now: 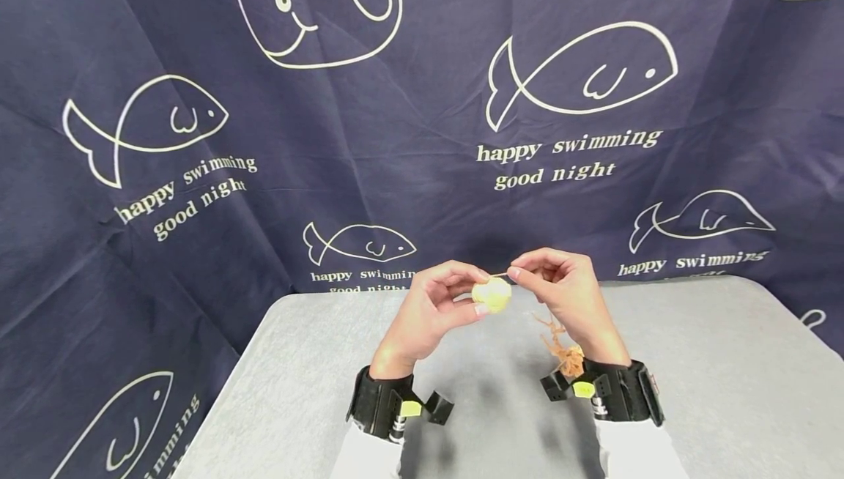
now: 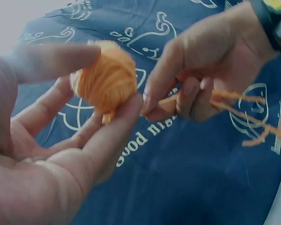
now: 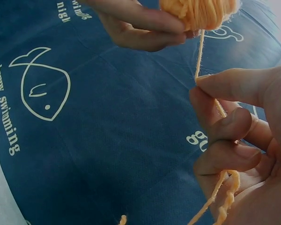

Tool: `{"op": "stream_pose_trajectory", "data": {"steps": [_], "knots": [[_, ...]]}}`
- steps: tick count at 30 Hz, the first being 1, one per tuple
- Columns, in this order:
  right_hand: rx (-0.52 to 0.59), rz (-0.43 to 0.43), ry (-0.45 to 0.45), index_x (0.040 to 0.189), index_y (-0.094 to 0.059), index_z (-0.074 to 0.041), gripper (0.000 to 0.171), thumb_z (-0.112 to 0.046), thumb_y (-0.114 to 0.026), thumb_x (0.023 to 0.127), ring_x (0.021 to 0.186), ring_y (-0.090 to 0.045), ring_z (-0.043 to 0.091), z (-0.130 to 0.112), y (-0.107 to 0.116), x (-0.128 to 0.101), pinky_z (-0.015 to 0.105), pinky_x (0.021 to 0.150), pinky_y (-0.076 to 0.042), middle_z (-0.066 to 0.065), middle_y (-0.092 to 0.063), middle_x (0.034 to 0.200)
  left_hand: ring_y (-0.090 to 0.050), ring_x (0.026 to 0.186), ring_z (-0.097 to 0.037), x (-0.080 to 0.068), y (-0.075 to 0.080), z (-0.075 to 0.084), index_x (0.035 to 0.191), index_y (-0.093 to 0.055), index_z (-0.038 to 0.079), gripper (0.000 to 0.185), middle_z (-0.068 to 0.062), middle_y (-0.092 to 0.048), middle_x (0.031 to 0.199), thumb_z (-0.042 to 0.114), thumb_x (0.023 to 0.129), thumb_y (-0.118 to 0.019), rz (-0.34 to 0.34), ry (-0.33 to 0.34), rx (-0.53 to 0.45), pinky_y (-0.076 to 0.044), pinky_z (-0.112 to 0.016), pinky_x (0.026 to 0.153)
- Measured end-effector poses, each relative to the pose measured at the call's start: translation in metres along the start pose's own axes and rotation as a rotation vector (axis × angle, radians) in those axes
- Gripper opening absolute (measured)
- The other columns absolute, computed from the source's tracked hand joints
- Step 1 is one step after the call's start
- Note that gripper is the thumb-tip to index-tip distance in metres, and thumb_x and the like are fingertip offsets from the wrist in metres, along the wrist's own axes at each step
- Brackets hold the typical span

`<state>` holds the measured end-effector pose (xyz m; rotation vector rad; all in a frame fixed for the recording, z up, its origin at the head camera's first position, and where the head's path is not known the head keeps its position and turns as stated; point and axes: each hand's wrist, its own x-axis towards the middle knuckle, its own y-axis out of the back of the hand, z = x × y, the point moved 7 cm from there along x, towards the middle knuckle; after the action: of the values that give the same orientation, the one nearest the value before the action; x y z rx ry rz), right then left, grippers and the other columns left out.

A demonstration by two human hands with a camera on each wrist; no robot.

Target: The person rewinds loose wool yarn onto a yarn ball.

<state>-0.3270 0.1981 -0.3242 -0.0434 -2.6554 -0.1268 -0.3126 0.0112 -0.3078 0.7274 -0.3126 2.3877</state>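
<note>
- Yarn ball (image 1: 491,295): bulkiest piece present, wound from fuzzy strand, orange in the wrist views. Judged light and soft, likely to give under a squeeze. The fuzzy surface should hold well against skin rather than slip. Breakage is improbable; crushed or loosened windings are the likelier defect. Recommended hold: lightly, on opposite sides, with finger pads clear of the point where yarn leaves the ball.
- Location of ball: held between the thumb and fingers of the left hand (image 1: 418,318), near the fingertips and apart from the palm. These fingers are parted around the ball.
- Loose yarn (image 1: 567,356): thin and limp, judged prone to tangling; best lifted by one strand at a time, not by the bunch. It shows below the right hand (image 1: 575,292), and lengths trail from under that hand's curled fingers. Whether the bunch hangs or rests on a surface cannot be told.
- Strand (image 3: 200,54): smallest item, nearly straight, judged flexible and easily pulled. It spans from the ball to the right thumb and forefinger, which pinch it narrowly; beyond that pinch, yarn passes among the other bent fingers. Best hold: that same fingertip pinch.
</note>
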Motion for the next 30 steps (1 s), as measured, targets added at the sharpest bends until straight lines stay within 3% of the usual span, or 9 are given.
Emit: {"op": "stream_pose_trajectory", "data": {"steps": [5, 8, 12, 16, 20, 24, 27, 30], "knots": [[0.002, -0.018, 0.001, 0.096, -0.075, 0.0, 0.014, -0.009, -0.08, 0.087, 0.052, -0.042, 0.013, 0.002, -0.002, 0.0, 0.031, 0.041, -0.03, 0.001, -0.061, 0.069, -0.069, 0.099, -0.016, 0.001, 0.006, 0.001, 0.107, -0.056, -0.022, 0.034, 0.0, -0.073, 0.106, -0.014, 0.077, -0.07, 0.103, -0.025, -0.038, -0.058, -0.029, 0.087], [-0.006, -0.05, 0.012, 0.096, -0.075, 0.0, 0.012, -0.007, -0.079, 0.087, 0.051, -0.042, 0.011, 0.003, -0.007, 0.001, 0.03, 0.04, -0.03, -0.001, -0.061, 0.068, -0.071, 0.095, -0.017, 0.002, 0.009, 0.0, 0.103, -0.068, -0.007, 0.027, -0.004, -0.074, 0.104, -0.015, 0.077, -0.071, 0.178, -0.03, -0.072, -0.059, -0.028, 0.085], [-0.036, -0.116, 0.037, 0.093, -0.075, -0.001, 0.008, -0.003, -0.079, 0.086, 0.05, -0.042, 0.008, 0.005, -0.018, 0.001, 0.026, 0.04, -0.032, 0.0, -0.065, 0.07, -0.072, 0.093, -0.018, 0.001, 0.012, -0.001, 0.103, -0.074, 0.01, 0.038, -0.007, -0.075, 0.105, -0.017, 0.078, -0.069, 0.302, -0.051, -0.15, -0.06, -0.027, 0.082], [-0.078, -0.19, 0.065, 0.09, -0.076, -0.005, 0.007, -0.003, -0.08, 0.085, 0.047, -0.04, 0.007, 0.002, -0.03, 0.0, 0.024, 0.038, -0.03, -0.001, -0.058, 0.062, -0.073, 0.092, -0.018, 0.0, 0.02, -0.002, 0.102, -0.075, 0.01, 0.039, -0.008, -0.075, 0.103, -0.02, 0.079, -0.065, 0.454, -0.089, -0.223, -0.061, -0.03, 0.082], [-0.137, -0.255, 0.068, 0.088, -0.077, -0.009, 0.007, -0.005, -0.08, 0.084, 0.049, -0.042, 0.006, -0.001, -0.04, -0.003, 0.022, 0.041, -0.031, -0.002, -0.06, 0.064, -0.073, 0.091, -0.018, -0.004, 0.031, -0.002, 0.103, -0.075, 0.004, 0.036, -0.01, -0.074, 0.101, -0.021, 0.078, -0.067, 0.611, -0.143, -0.219, -0.062, -0.031, 0.081], [-0.205, -0.301, 0.078, 0.084, -0.076, -0.013, 0.009, -0.005, -0.08, 0.083, 0.051, -0.045, 0.006, -0.005, -0.044, -0.007, 0.021, 0.044, -0.034, -0.003, -0.066, 0.07, -0.074, 0.093, -0.02, -0.007, 0.039, -0.001, 0.105, -0.072, -0.009, 0.03, -0.017, -0.074, 0.102, -0.019, 0.076, -0.072, 0.677, -0.197, -0.06, -0.061, -0.033, 0.083], [-0.23, -0.315, 0.095, 0.082, -0.076, -0.016, 0.012, -0.005, -0.08, 0.083, 0.049, -0.043, 0.006, -0.009, -0.044, -0.011, 0.022, 0.042, -0.034, -0.005, -0.062, 0.065, -0.074, 0.095, -0.024, -0.008, 0.039, 0.0, 0.106, -0.07, -0.013, 0.031, -0.021, -0.073, 0.104, -0.017, 0.076, -0.075, 0.654, -0.233, 0.175, -0.061, -0.036, 0.085], [-0.226, -0.314, 0.12, 0.083, -0.075, -0.016, 0.012, -0.005, -0.08, 0.083, 0.048, -0.042, 0.006, -0.015, -0.043, -0.013, 0.022, 0.041, -0.035, -0.006, -0.057, 0.062, -0.073, 0.095, -0.027, -0.008, 0.035, 0.0, 0.105, -0.074, -0.008, 0.031, -0.019, -0.073, 0.105, -0.015, 0.075, -0.076, 0.607, -0.248, 0.445, -0.061, -0.036, 0.084]]}}
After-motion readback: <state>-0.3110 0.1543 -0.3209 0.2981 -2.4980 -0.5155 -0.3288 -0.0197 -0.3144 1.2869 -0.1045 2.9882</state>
